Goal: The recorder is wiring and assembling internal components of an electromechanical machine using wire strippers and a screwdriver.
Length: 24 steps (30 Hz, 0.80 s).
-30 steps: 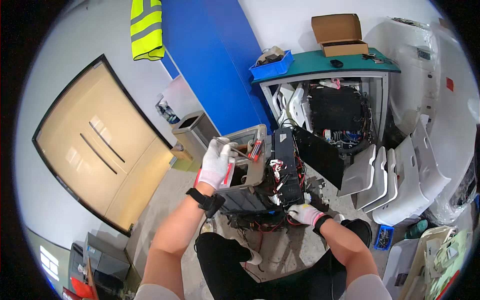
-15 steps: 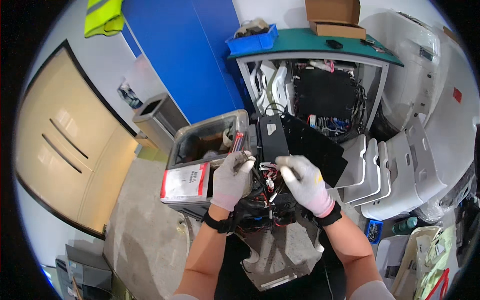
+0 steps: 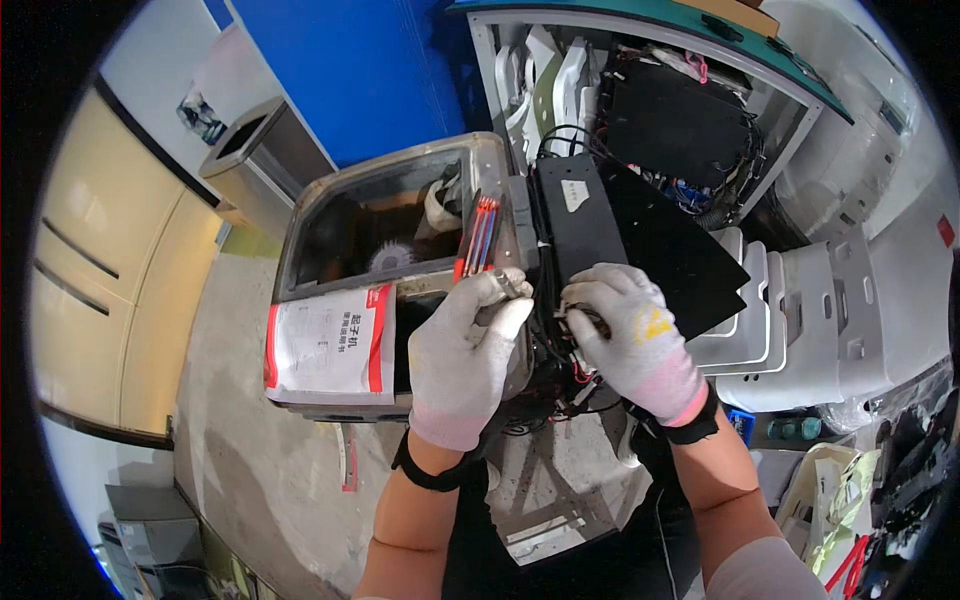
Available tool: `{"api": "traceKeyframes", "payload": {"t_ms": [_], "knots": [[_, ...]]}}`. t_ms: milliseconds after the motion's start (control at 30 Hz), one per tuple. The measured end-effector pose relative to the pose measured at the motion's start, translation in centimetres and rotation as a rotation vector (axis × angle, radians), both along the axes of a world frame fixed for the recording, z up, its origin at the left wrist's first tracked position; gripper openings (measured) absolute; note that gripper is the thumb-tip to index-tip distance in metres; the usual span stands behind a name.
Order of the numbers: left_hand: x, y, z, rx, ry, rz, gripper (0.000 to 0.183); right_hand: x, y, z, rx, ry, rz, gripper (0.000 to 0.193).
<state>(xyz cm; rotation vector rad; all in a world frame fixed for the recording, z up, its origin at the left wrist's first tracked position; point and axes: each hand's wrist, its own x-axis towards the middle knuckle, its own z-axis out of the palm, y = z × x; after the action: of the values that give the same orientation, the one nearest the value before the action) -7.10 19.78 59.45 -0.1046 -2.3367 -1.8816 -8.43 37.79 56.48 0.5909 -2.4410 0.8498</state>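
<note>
Thumb and forefinger clamped tight, that's the left hand [image 3: 460, 355], with a small metallic piece [image 3: 510, 286] caught across the tips, its exact shape too small to make out! Facing it, just apart, comes the right hand [image 3: 637, 335], fingers curled and thumb bent inward over the black cables [image 3: 543, 240]; whether those tips pinch a cable or only rest there, I cannot tell. White gloves on both, a yellow mark on the back of the right, and a black strap [image 3: 690, 427] around the wrist behind those fingers

Look just beyond the left fingertips: a slim red-and-blue bundle [image 3: 480, 237] along the right side of a grey bin [image 3: 297, 235], and farther to their left, inside, a round, pale, bristly thing [image 3: 392, 258]. Left of the left fingers, a red-edged white booklet [image 3: 325, 345] lies flat across the bin's near part! Directly beyond the right fingers, a long black box [image 3: 590, 235] with a pale label, and beside it, farther right, a flat black panel [image 3: 685, 250]. Well out to the right of those fingers, white panels [image 3: 825, 320] stand in a row
</note>
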Motion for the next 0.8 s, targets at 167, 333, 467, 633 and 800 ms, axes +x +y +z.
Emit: {"api": "traceKeyframes", "payload": {"t_ms": [167, 333, 467, 633, 800], "knots": [[-0.8, -0.3, -0.8, 0.055, 0.091, -0.039, 0.022, 0.8, -1.1, 0.7, 0.232, -0.058, -0.054, 0.043], [-1.3, -0.3, -1.4, 0.046, 0.065, -0.047, 0.025, 0.5, -2.6, -0.3, 0.404, -0.205, -0.116, 0.079], [-1.2, -0.4, -1.3, 0.023, 0.044, -0.060, 0.025, 0.3, -2.5, -0.9, 0.383, -0.268, -0.145, 0.071], [-1.4, -0.4, -1.6, -0.059, 0.096, -0.058, 0.021, 0.2, -1.3, -0.9, 0.112, -0.246, 0.008, 0.044], [-1.5, -1.0, -2.0, -0.096, 0.102, -0.084, 0.021, -0.6, 0.1, -1.2, -0.056, -0.301, 0.203, 0.028]]}}
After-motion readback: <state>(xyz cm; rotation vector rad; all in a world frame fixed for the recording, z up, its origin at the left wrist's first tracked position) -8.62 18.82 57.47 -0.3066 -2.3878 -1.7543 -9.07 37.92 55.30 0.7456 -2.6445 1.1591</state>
